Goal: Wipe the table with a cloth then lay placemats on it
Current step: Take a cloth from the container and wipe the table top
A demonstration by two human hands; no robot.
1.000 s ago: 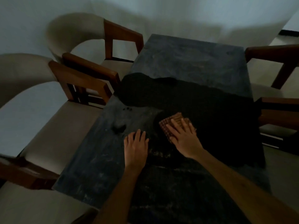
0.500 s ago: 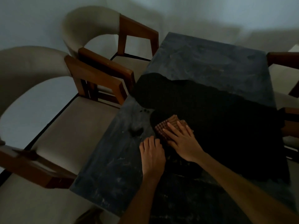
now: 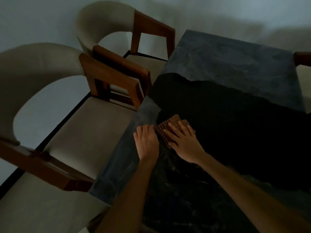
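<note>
The table (image 3: 235, 68) is a long dark slab with a mottled, stone-like top, greyish and streaked where the light reaches it; a deep shadow lies across its middle, so the surface there reads almost black. Two chairs stand along its left edge, the nearer chair (image 3: 80, 128) and the farther chair (image 3: 107, 26), both with pale curved backs, pale seats and reddish-brown wooden arms; the arm of the nearer one comes just beside the table's edge; part of another wooden chair arm (image 3: 302, 58) shows at the far right.

The cloth (image 3: 165, 130) is small, brown, with a ribbed or checked weave, folded into a rough square pad; it lies flat on the table near the left edge, at the border of the shadow. The right hand (image 3: 184, 142) rests on top of it, palm down, fingers straight and spread, pressing it to the surface; only the cloth's far and left parts show beyond the fingertips. The left hand (image 3: 147, 142) lies flat on the bare table just beside the cloth's left side, fingers extended and together, holding nothing; whether it touches the cloth cannot be told.
</note>
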